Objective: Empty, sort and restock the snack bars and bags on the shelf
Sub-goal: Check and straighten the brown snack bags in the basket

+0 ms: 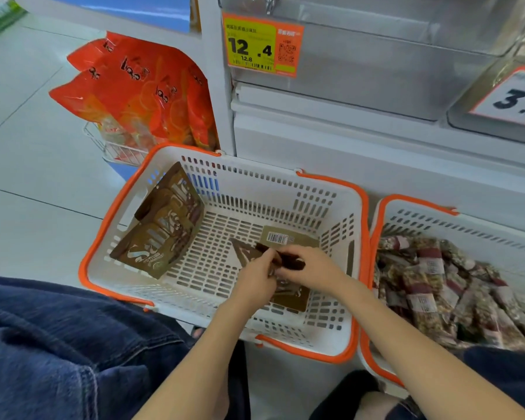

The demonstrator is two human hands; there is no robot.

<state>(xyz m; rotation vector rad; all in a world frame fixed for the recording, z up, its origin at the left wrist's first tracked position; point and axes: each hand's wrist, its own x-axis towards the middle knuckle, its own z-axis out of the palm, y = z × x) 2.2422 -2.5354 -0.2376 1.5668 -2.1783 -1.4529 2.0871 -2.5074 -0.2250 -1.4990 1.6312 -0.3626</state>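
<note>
Both my hands reach into a white basket with orange rim [340, 189] on the floor. My left hand [256, 275] and my right hand [311, 268] together grip brown snack bags [288, 237] lying at the basket's right side. More brown snack bags [161, 225] lean against the basket's left wall. To the right, a second white basket [412, 207] holds several clear-wrapped snack bars [443, 286].
Red-orange snack bags [140, 89] stand in a wire rack [115, 150] at the shelf's end. Clear empty shelf bins [376, 65] carry a yellow price tag [262, 45]. My blue-jeaned knees [61, 347] flank the baskets on the tiled floor.
</note>
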